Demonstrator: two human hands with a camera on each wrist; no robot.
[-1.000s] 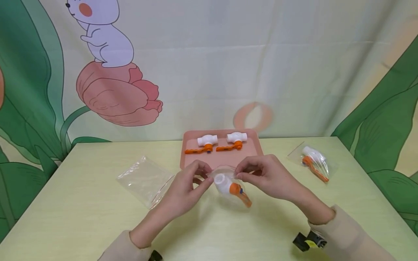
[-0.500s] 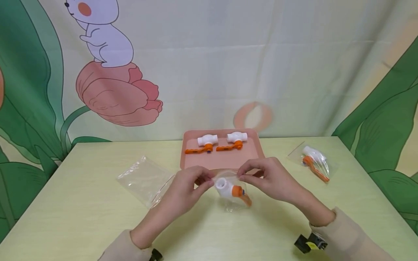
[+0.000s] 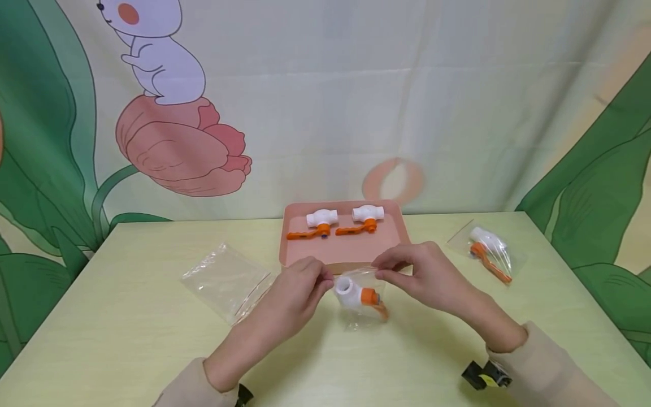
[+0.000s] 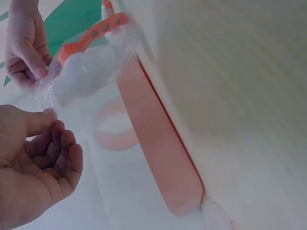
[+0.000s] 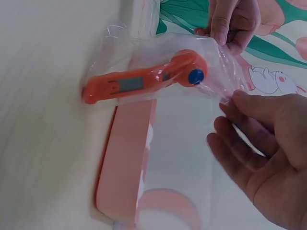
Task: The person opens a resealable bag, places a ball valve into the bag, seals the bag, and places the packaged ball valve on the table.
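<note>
A clear plastic bag (image 3: 353, 325) hangs between my two hands, with a white ball valve (image 3: 348, 291) inside it. The valve's orange lever handle (image 5: 129, 84) shows through the film, a blue dot at its pivot. My left hand (image 3: 300, 294) pinches the bag's top edge at its left corner, thumb against forefinger. At the opposite corner my right hand (image 3: 422, 277) pinches the same edge. In the left wrist view the white valve body (image 4: 86, 72) sits fully within the bag. Whether the bag's mouth is sealed I cannot tell.
A pink tray (image 3: 351, 249) behind the hands carries two more white valves (image 3: 322, 218) with orange handles. Left of it lies a flat clear bag (image 3: 224, 280). Another bagged valve (image 3: 490, 251) lies on the right of the table. A printed curtain (image 3: 325, 113) hangs behind.
Both hands have come slightly lower and nearer with the bag, and the right hand has shifted a little to the right. The bag's top edge now looks flatter and straighter.
</note>
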